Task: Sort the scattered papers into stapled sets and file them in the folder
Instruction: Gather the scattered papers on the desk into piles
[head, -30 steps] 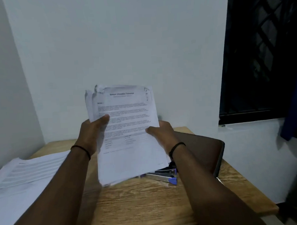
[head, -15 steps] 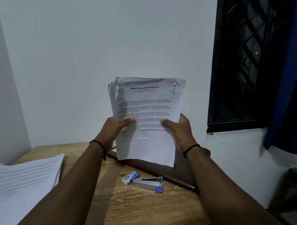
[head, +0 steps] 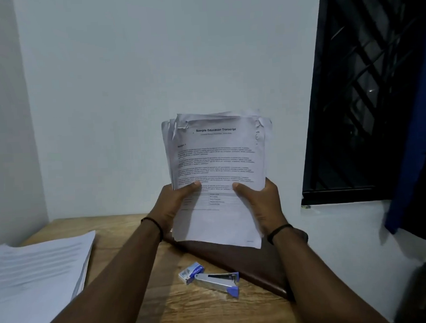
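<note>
Frame centre: left hand and right hand pinch upright paper bundle, thumbs in front; heading reads "Sample Education Transcript".

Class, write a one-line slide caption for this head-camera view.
Both hands, left hand and right hand, hold a paper sheaf upright above the folder, beside the stapler.

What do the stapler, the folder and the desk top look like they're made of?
Stapler: probably metal, with a silvery sheen on its body, and blue ends that look plastic. Folder: a dark brown smooth cover, maybe leatherette or plastic; hard to tell. Desk top: wood or wood-look laminate, with light grain lines and a matte finish.
</note>
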